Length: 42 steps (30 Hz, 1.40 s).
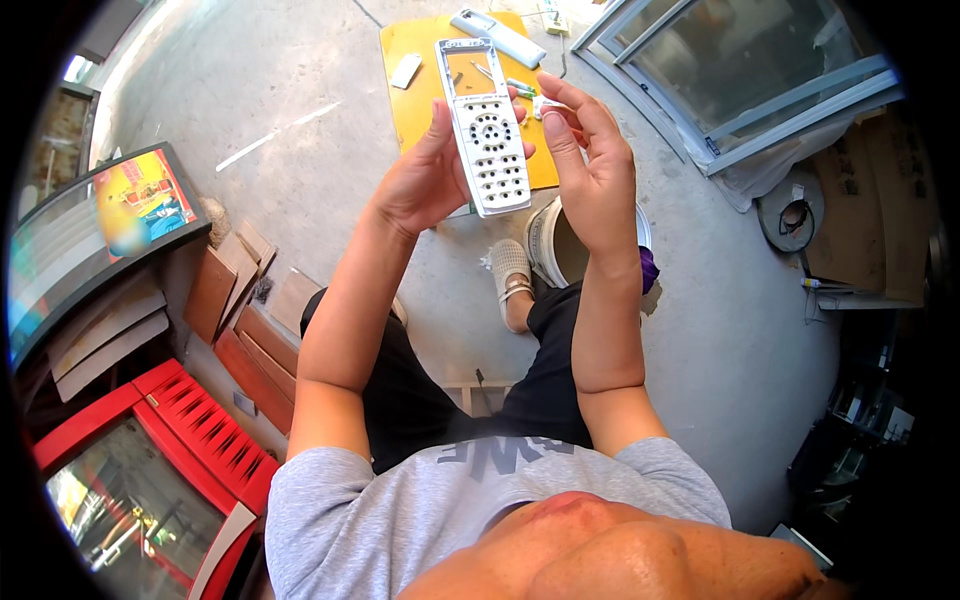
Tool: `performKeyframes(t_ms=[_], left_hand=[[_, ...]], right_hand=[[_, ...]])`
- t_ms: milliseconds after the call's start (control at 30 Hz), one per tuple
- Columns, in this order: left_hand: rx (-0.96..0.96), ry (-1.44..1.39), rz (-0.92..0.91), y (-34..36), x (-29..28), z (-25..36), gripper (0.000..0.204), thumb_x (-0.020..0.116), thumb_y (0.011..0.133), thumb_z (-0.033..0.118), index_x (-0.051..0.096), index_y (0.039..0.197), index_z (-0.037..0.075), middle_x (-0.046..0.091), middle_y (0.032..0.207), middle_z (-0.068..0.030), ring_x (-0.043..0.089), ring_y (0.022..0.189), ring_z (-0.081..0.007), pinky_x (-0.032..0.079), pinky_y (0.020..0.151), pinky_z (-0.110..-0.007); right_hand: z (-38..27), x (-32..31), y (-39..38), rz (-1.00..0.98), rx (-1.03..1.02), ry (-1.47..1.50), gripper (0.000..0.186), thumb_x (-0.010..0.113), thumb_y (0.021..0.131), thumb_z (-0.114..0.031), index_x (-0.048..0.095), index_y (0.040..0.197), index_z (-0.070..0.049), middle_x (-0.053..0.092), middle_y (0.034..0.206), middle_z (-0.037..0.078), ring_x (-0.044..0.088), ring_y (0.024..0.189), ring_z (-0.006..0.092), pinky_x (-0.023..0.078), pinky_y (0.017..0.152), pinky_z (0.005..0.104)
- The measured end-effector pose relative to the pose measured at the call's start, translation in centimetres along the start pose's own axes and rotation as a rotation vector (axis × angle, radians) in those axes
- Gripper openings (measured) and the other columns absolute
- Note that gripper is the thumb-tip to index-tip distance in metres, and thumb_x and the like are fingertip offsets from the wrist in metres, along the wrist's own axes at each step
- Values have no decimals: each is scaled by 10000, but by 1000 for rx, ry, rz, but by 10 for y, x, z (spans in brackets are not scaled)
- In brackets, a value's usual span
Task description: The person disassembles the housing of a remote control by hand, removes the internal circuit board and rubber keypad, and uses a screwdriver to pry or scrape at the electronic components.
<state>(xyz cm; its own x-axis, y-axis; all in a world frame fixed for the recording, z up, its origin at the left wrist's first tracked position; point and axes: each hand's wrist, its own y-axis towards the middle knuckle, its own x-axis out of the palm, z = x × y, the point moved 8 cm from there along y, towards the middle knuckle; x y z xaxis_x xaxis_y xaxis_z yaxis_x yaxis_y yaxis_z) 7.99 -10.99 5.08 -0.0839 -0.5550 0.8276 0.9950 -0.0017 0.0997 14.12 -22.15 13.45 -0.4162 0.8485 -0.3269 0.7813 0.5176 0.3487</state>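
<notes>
My left hand (425,180) grips the white front shell of a remote control (490,150), its thumb along the left edge and its fingertips showing at the right edge. The shell is upright, with a rectangular window opening at the top and many small button holes below. Just right of it, my right hand (598,165) is raised with bent fingers and the index finger apart from the thumb. A small white piece (542,106) shows beside its fingertips; whether they touch it is unclear. Beyond both hands, a long white casing (498,38) lies on the yellow table (410,115).
On the table are a small white cover (406,71) and what look like batteries (521,88). A bucket (545,240) stands by my foot. Glazed frames (740,70) are at the far right, wooden boards (225,285) and a red glass-fronted cabinet (200,430) at the left.
</notes>
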Motion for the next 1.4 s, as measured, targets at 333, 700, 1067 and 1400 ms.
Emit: performKeyframes(t_ms=[333, 700, 1067, 1400], left_hand=[[-26, 71, -4, -3, -13, -6, 780, 370, 937, 642, 330, 1458, 63, 532, 1366, -87, 537, 1248, -227, 471, 1016, -428], [-25, 164, 7, -5, -10, -6, 842, 421, 896, 670, 330, 1458, 51, 530, 1363, -110, 538, 1245, -242, 460, 1028, -439], [-22, 165, 77, -6, -11, -6, 814, 402, 921, 646, 309, 1465, 48, 532, 1363, -103, 575, 1203, -251, 491, 992, -427], [91, 86, 151, -4, -21, 6, 664, 493, 971, 499, 328, 1457, 77, 565, 1308, -81, 601, 1148, -177, 458, 987, -374]], right_hand=[[37, 33, -5, -212, 391, 747, 437, 675, 873, -119, 509, 1246, 38, 627, 1104, 112, 605, 1026, 143, 484, 892, 271], [42, 33, -8, -232, 378, 755, 415, 717, 855, -159, 542, 1188, 16, 627, 1092, 94, 600, 1007, 130, 487, 880, 259], [35, 31, -8, -171, 341, 706, 489, 762, 832, -198, 525, 1202, 18, 613, 1105, 107, 597, 1020, 135, 504, 865, 257], [12, 5, -2, 12, -38, 134, 206, 706, 864, -174, 707, 1048, -81, 621, 1039, 82, 601, 996, 186, 488, 859, 313]])
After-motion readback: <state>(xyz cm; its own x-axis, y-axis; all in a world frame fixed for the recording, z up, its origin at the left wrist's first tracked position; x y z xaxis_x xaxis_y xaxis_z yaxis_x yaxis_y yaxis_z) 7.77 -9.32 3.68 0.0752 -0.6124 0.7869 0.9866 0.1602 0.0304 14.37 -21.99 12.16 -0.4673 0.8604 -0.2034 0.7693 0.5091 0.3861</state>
